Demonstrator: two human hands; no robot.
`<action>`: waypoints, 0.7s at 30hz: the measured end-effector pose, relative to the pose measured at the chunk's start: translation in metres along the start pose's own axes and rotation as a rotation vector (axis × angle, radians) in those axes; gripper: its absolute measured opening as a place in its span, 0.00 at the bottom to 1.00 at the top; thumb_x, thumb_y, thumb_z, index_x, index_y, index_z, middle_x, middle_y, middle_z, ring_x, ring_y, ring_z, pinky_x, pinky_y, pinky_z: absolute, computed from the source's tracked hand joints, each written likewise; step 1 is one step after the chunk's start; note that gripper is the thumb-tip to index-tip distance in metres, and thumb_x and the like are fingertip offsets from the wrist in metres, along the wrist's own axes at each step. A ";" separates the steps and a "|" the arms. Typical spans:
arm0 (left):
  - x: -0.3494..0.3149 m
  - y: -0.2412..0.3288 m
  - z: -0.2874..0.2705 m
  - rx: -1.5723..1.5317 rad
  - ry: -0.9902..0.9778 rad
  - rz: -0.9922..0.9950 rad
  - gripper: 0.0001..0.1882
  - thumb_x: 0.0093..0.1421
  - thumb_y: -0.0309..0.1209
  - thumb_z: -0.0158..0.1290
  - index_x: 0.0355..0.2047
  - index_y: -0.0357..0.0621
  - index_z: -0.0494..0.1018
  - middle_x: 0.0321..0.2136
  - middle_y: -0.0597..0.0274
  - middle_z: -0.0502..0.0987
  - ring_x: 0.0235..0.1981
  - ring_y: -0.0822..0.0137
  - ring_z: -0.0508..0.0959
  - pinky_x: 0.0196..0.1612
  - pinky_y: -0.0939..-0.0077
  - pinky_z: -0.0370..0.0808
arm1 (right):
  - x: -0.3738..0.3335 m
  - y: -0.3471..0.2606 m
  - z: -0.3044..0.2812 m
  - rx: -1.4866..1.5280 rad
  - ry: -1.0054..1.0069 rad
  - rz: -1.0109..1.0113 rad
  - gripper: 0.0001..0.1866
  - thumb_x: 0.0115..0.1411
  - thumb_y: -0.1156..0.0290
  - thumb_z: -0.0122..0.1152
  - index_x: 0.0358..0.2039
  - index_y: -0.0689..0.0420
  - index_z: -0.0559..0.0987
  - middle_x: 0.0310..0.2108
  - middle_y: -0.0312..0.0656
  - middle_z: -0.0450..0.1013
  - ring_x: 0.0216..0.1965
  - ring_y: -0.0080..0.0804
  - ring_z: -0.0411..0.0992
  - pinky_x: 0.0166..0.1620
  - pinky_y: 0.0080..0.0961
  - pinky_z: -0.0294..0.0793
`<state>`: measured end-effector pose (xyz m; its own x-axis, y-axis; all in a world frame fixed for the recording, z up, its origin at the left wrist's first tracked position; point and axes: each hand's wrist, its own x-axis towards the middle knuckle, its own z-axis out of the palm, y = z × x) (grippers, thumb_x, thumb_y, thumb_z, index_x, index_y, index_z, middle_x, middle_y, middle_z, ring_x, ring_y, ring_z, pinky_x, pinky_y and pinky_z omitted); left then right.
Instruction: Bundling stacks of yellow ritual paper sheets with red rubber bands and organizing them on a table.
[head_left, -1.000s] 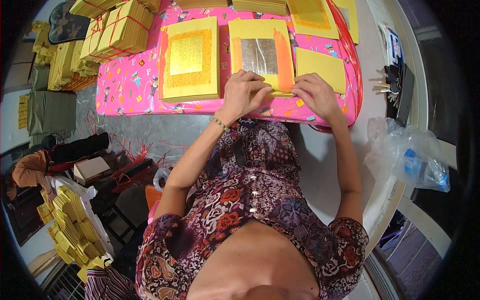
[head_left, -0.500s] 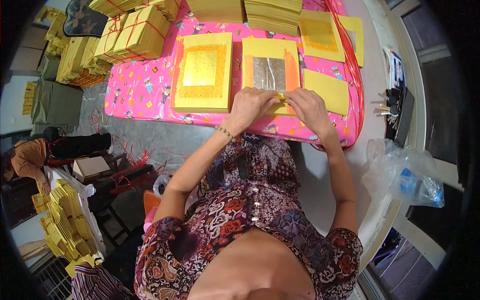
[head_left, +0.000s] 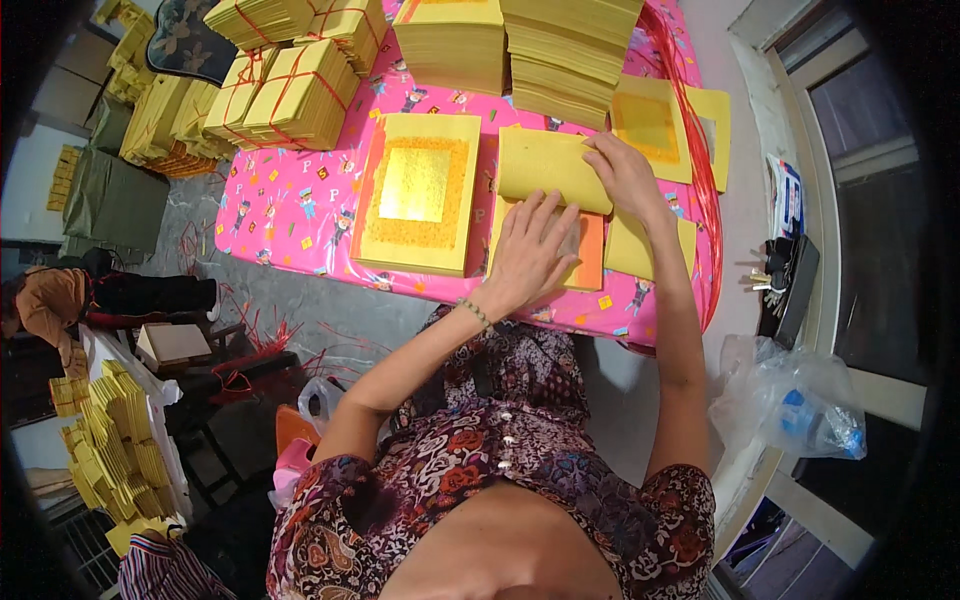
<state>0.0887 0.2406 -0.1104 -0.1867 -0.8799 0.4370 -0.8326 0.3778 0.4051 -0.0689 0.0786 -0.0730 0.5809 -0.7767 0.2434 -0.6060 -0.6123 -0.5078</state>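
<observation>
My left hand (head_left: 530, 250) lies with its fingers stretched and spread over a sheet with a grey-silver square and an orange border (head_left: 591, 252). Its fingertips reach the lower edge of a curled yellow paper sheet (head_left: 548, 170), which shows its plain back. At the right end of that curled sheet, my right hand (head_left: 628, 180) has its bent fingers closed on the paper. Left of both hands lies a thick stack of yellow paper (head_left: 365, 232), its top sheet bearing a shiny gold square within an orange frame.
Pink patterned cloth (head_left: 290, 225) covers the table. Tall yellow paper stacks (head_left: 560, 75) and red-tied bundles (head_left: 300, 95) stand at the back. Loose sheets (head_left: 650, 245) and red cords (head_left: 705, 200) lie at right. A person (head_left: 50, 305) and more paper are at far left.
My hands were together at the sheet's near edge. The right has moved up and right with the sheet, now curled back side up; the left has flattened and spread on the paper beneath.
</observation>
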 end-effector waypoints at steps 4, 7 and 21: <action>0.011 -0.006 0.014 0.082 -0.014 -0.023 0.37 0.59 0.48 0.53 0.66 0.53 0.56 0.64 0.44 0.54 0.65 0.44 0.53 0.64 0.48 0.52 | 0.022 0.019 0.014 0.017 -0.049 0.013 0.13 0.63 0.66 0.54 0.42 0.63 0.75 0.37 0.53 0.73 0.41 0.53 0.72 0.45 0.39 0.70; 0.014 -0.010 0.023 0.109 -0.037 -0.062 0.38 0.60 0.50 0.51 0.67 0.56 0.53 0.66 0.41 0.50 0.67 0.41 0.49 0.65 0.46 0.48 | 0.031 0.025 0.022 -0.062 -0.091 0.029 0.14 0.63 0.64 0.52 0.43 0.61 0.75 0.41 0.51 0.72 0.45 0.51 0.70 0.47 0.43 0.71; 0.021 -0.017 0.030 0.097 -0.076 -0.088 0.38 0.60 0.51 0.50 0.67 0.53 0.54 0.64 0.38 0.51 0.66 0.38 0.49 0.66 0.44 0.45 | 0.050 0.021 0.048 -0.063 -0.083 -0.114 0.15 0.63 0.66 0.53 0.46 0.59 0.76 0.42 0.49 0.74 0.47 0.50 0.70 0.49 0.43 0.68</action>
<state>0.0831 0.2073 -0.1324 -0.1470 -0.9289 0.3400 -0.8933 0.2722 0.3575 -0.0267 0.0341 -0.1118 0.6889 -0.6887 0.2260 -0.5651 -0.7056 -0.4275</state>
